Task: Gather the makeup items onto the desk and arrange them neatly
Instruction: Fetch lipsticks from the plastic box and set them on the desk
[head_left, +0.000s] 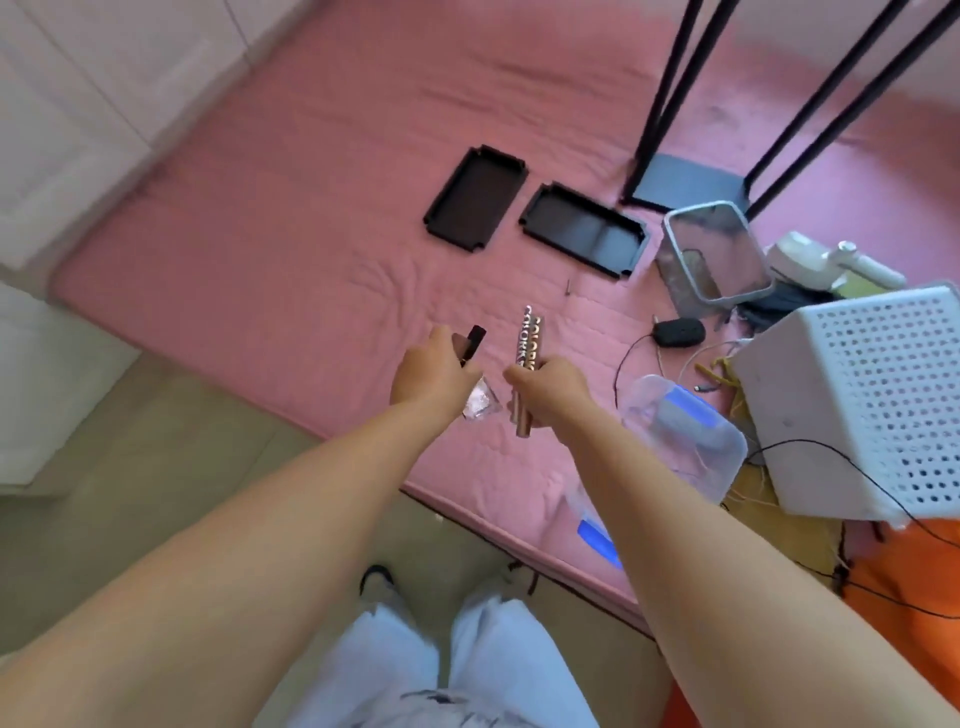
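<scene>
Right hand (550, 387) grip clenches two rose-gold tubes (529, 348) jutting forward; left hand (434, 374) seemingly grasps a dark lipstick (108, 340).

Both bare forearms reach forward and down from bottom corners of view, converging toward centre. Left hand (432, 371) back up, fingers curled in closed grip around small dark rectangular makeup case (470, 343) and crinkled clear plastic packet (480, 405). Right hand (549, 392) fisted around two slim rose-gold lettered makeup tubes (530, 348), tubes sticking out above and below fist. Hands near each other, not touching. Wrists straight. Pale trouser legs below.
</scene>
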